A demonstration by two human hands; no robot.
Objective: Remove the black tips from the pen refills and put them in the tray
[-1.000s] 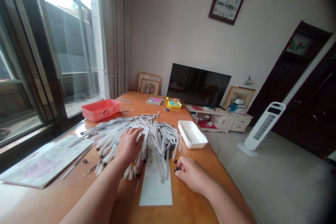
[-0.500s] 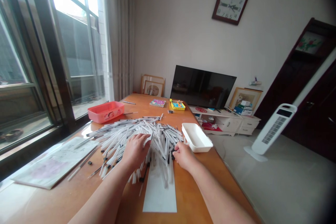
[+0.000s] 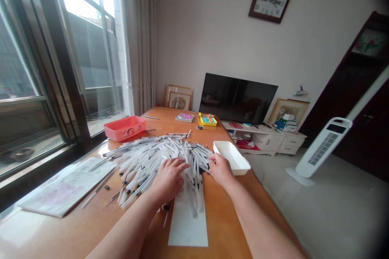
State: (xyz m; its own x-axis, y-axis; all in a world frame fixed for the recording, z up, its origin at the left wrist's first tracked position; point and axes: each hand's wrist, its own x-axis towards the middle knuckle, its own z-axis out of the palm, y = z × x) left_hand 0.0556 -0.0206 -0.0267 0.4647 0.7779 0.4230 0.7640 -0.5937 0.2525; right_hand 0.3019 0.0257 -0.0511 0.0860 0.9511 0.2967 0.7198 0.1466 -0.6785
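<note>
A wide heap of translucent white pen barrels (image 3: 148, 149), mixed with black caps and thin refills, covers the middle of the table. My left hand (image 3: 170, 176) hovers palm down at the heap's near side, fingers stretched to the right and apart, with nothing seen in them. At the heap's right edge my right hand (image 3: 220, 167) is closed in a pinch; whatever it holds is hidden by the fingers. Just beyond it stands a white plastic box (image 3: 232, 158). A white paper strip (image 3: 188, 230) lies under the near end of the heap, with some barrels resting on it.
A red plastic box (image 3: 124, 128) stands behind the heap on the left. A booklet (image 3: 65, 190) lies at the near left. Farther back are a pen (image 3: 151, 117), a colourful book (image 3: 184, 117) and a yellow box (image 3: 208, 120). The table's right edge drops to the floor.
My right hand has moved up and away from a black cap to beside the white box. My left hand has shifted right, and its fingers have straightened. The view has tilted slightly.
</note>
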